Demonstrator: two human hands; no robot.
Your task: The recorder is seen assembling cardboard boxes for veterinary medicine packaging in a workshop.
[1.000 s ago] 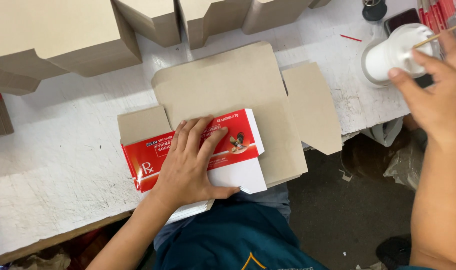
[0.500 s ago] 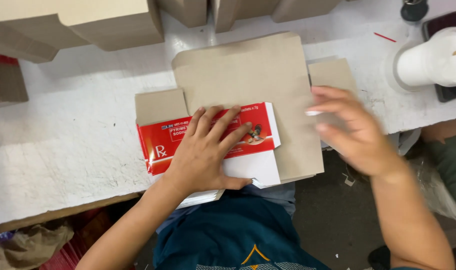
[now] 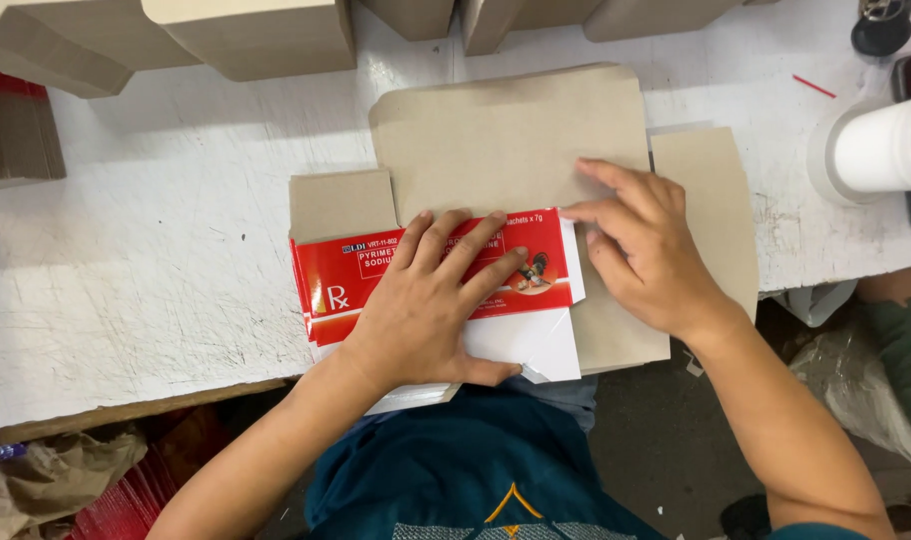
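A flat, unfolded brown cardboard box blank (image 3: 511, 140) lies on the white worktable (image 3: 166, 260), its flaps spread left and right. On its near part rests a stack of red and white printed packets (image 3: 341, 280). My left hand (image 3: 431, 300) lies flat on the packets, fingers spread, pressing them down. My right hand (image 3: 641, 245) rests flat on the cardboard just right of the packets, its fingertips touching their right edge. Neither hand grips anything.
Several folded brown cartons (image 3: 256, 35) stand along the table's far edge. A white roll-shaped object (image 3: 876, 150) sits at the right. A pile of flat cardboard (image 3: 11, 135) lies at the far left. Crumpled paper and red wrappers (image 3: 66, 480) lie below the table's near edge.
My right hand left the white object at the right and came down onto the cardboard beside the packets. The left hand stayed pressed on the packets.
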